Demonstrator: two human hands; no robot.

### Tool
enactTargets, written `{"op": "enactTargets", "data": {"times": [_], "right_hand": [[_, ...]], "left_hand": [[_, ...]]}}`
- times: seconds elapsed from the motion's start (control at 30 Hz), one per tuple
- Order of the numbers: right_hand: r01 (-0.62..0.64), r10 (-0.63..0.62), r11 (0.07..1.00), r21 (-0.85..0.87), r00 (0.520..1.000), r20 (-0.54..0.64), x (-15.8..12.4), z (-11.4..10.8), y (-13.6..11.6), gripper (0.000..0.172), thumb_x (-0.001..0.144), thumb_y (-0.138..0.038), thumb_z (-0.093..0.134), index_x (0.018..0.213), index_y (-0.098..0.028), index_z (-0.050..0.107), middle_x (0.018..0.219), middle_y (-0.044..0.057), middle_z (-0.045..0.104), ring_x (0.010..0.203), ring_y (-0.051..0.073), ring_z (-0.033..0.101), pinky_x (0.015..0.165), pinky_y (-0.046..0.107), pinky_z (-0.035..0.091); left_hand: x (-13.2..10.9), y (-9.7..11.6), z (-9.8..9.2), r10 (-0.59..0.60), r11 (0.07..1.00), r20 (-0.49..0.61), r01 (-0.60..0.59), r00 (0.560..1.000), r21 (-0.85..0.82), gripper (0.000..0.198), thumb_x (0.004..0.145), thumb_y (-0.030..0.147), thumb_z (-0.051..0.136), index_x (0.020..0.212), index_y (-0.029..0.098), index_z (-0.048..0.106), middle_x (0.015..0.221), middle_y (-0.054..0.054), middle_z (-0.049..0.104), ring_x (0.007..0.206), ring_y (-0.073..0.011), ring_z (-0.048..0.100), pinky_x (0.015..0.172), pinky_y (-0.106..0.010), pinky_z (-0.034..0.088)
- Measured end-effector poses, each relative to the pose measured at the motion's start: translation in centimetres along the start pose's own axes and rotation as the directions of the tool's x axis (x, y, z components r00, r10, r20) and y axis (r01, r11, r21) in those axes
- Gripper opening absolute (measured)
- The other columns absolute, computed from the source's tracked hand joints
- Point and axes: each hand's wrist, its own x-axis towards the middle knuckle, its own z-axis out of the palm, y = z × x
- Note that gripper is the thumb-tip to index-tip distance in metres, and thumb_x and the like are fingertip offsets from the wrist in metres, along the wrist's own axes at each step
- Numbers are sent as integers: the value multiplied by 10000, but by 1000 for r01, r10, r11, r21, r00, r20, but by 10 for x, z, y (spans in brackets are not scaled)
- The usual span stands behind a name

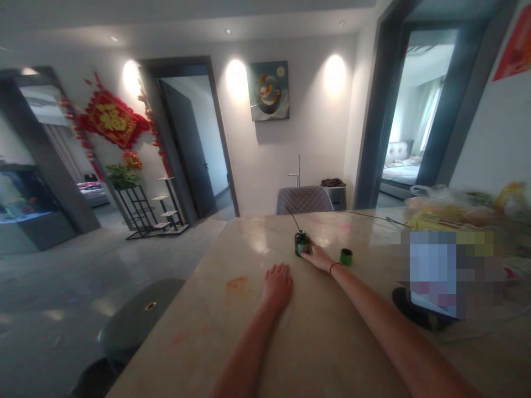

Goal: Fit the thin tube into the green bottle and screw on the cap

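Note:
A small dark green bottle (302, 244) with a label stands upright on the pale tabletop (315, 331). One thin dark stick (292, 219) rises from its mouth and leans left. My right hand (321, 257) grips the bottle from its right side, with the thumb across the front; some fingers are hidden behind it. A green cap (345, 256) lies to the right of that hand, apart from it. Closer to me, my left hand (279, 282) rests palm down on the table, fingers stretched out and holding nothing.
A device with a blurred screen (433, 276) stands on a dark round base at the right. Behind it are plastic bags and yellow packaging (448, 215). A grey chair (305, 199) is at the far edge, and a dark stool (141, 315) stands left of the table.

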Motion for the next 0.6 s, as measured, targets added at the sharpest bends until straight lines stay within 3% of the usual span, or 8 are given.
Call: {"op": "enactTargets", "data": {"times": [0.2, 0.33, 0.43, 0.5, 0.6], "right_hand": [[-14, 14, 1000, -10, 1000, -6, -6, -1, -8, 657, 724, -327, 590, 1307, -199, 317, 1125, 95, 582, 1043, 233, 535, 900, 368, 363], [-53, 53, 998, -26, 999, 5, -17, -7, -14, 885, 698, -366, 608, 1389, -141, 103, 1202, 136, 519, 1061, 241, 516, 888, 347, 372], [-126, 130, 980, -156, 991, 20, -30, -20, -20, 923, 753, -341, 542, 1385, -60, -70, 1086, 173, 578, 915, 244, 582, 777, 324, 420], [-121, 115, 942, -314, 993, -36, -40, -30, -24, 824, 804, -232, 443, 1378, -75, -128, 989, 164, 613, 782, 227, 609, 677, 299, 434], [20, -59, 828, -560, 997, -51, -56, -40, -26, 721, 796, -73, 329, 1403, -224, -32, 957, 128, 613, 720, 206, 611, 601, 267, 434]], "left_hand": [[-1, 0, 0, 5, 1000, -3, -5, 1000, -8, 419, 851, 270, 316, 1256, 228, 418, 1351, -34, 405, 1266, -221, 305, 1062, -418, 202], [-2, 2, -5, -4, 1000, 10, 4, 1000, -14, 400, 849, 270, 330, 1226, 236, 459, 1354, -32, 404, 1265, -225, 310, 1053, -407, 213], [0, 5, -15, -34, 999, 11, 35, 999, -27, 387, 856, 273, 340, 1221, 239, 466, 1254, -50, 511, 1172, -193, 433, 990, -334, 306], [1, 7, -23, -105, 993, -3, 105, 994, -55, 472, 870, 275, 322, 1340, 239, 286, 1080, -57, 614, 971, -159, 566, 853, -279, 403], [2, 10, -33, -127, 992, -68, 127, 990, -5, 628, 875, 266, 317, 1391, 244, -39, 1000, -61, 625, 802, -160, 609, 711, -265, 437]]}}
